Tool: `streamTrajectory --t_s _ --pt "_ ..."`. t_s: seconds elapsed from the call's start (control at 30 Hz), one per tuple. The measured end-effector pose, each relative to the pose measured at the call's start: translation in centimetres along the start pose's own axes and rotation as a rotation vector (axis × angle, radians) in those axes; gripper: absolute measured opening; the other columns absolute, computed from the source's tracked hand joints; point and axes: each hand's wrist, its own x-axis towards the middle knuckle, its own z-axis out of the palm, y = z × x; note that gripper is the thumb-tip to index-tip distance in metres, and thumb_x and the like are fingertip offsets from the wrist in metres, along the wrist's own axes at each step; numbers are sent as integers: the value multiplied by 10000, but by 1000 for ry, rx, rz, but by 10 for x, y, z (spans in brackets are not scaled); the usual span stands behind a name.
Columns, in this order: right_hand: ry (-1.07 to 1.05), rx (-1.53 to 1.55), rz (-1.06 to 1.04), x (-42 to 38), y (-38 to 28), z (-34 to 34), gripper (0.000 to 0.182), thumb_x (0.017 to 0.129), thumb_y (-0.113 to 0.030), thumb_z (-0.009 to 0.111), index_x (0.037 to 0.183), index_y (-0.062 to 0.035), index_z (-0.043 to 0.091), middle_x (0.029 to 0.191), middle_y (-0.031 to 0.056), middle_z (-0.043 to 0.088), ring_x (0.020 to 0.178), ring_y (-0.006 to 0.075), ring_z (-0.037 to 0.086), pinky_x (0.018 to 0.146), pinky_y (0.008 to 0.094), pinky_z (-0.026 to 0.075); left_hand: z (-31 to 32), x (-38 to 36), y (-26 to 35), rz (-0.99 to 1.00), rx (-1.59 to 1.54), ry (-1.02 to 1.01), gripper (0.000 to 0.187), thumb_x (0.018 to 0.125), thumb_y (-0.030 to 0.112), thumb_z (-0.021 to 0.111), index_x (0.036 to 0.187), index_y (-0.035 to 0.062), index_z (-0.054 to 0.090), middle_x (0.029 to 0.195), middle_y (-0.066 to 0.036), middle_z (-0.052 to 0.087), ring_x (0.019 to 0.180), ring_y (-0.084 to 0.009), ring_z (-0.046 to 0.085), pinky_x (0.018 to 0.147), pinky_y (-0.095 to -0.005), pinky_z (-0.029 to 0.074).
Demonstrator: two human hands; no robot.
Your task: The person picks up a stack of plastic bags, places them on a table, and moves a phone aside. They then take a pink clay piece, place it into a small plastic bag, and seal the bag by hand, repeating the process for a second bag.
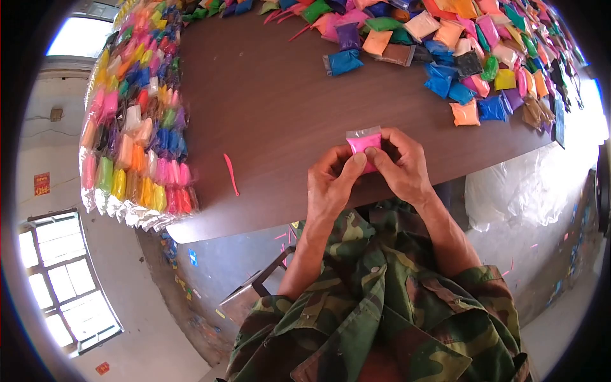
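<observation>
Left hand [329, 181] and right hand [402, 167] are clamping together on one small pink packet [363, 143], just right of the frame's middle. Both thumbs are pressing side by side on its near face while the other fingers are curling round behind, partly hidden; this two-sided pinch is probably steadying a soft, slippery pouch and spreading the pressure evenly. Its clear top edge is pointing away from the body and standing free of the thumbs, so the filled part is taking the grip. The packet is sitting over the near edge of the brown table [267, 108], close to the camouflage jacket [375, 299], likely because the bent arms are finding it easiest to work there.

Across the upper right, a loose heap of coloured packets [468, 62] is lying in mixed directions, seemingly tipped out within reach. Along the left side, clear bags of packets [133, 143] are standing in tight rows, apparently grouped to save room. Between those bags and the left hand, a thin red plastic strip [231, 174] is lying alone on the table. At the right, crumpled clear plastic [509, 188] is hanging below the table's edge.
</observation>
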Motion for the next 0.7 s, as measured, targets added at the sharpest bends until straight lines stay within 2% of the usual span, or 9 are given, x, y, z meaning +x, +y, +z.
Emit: streamTrajectory --t_s 0.13,0.23,0.33,0.43,0.53,0.63,0.7 --pt "-18 23 -24 1 -1 2 205 994 -66 698 1184 11 690 1008 36 720 887 91 638 764 282 537 1 2 -1 -4 -25 29 270 1028 239 740 1115 -16 740 897 -15 724 773 -77 620 689 -253 507" --pt "1 -63 -97 2 2 5 222 978 -65 718 1181 22 690 980 68 718 873 108 639 746 294 545 -2 5 -8 37 10 43 260 1026 246 748 1070 -10 747 826 11 702 735 -56 592 647 -238 474" --pt "5 -143 -65 4 0 5 255 962 -62 730 1195 33 690 988 119 723 898 146 678 727 311 556 1 7 3 17 206 123 257 1012 238 754 1020 -19 748 767 7 691 705 -61 590 630 -259 479" --pt "103 -196 -176 6 5 13 316 950 -71 754 1241 26 679 1055 160 722 918 203 721 717 321 576 -8 14 8 46 321 101 251 997 236 759 1000 -15 751 744 -3 695 698 -58 589 614 -286 486" --pt "160 -217 -188 4 6 17 387 934 -79 785 1289 13 662 1172 186 700 920 273 743 716 332 597 -15 9 18 112 405 158 259 987 255 776 981 -3 754 728 -46 703 659 -102 609 613 -306 499" --pt "77 -328 -212 3 0 17 440 914 -80 811 1314 0 645 1229 177 671 878 283 741 697 327 609 -36 4 20 222 847 235 253 1018 255 754 1088 11 754 757 -65 706 694 -151 652 666 -284 520" --pt "125 -331 -234 1 -3 21 393 916 -60 798 1279 0 660 1234 162 665 847 260 725 662 319 593 -35 6 34 358 868 290 207 1015 215 742 1088 22 742 799 -101 720 687 -249 679 644 -325 539"
